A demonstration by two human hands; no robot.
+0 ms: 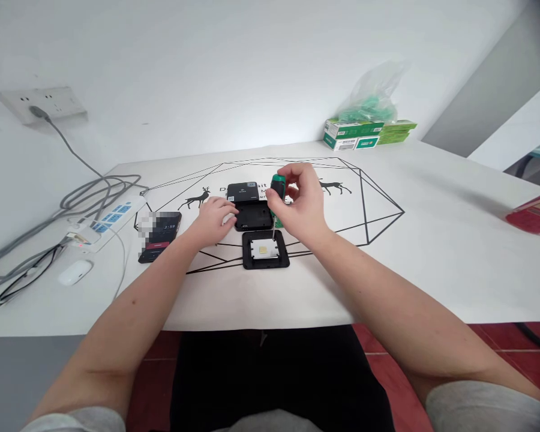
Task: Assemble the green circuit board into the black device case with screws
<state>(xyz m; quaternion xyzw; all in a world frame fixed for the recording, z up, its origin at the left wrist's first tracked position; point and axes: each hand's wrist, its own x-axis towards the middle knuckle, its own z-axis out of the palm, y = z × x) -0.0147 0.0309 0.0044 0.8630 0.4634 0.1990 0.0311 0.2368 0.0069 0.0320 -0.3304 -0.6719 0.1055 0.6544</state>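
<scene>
My right hand is closed round the green and black handle of a screwdriver, held upright. Its thin shaft points down at the top right of a silver plate in a square black casing. Behind that casing lies an open black shell, and a flat black box sits just beyond it. My left hand rests at the left edge of the shell, fingers apart and holding nothing.
A phone, a white mouse-like case, glasses and a power strip with grey cables are at the left. Green and white boxes stand at the back right, under a plastic bag. A red package sits far right.
</scene>
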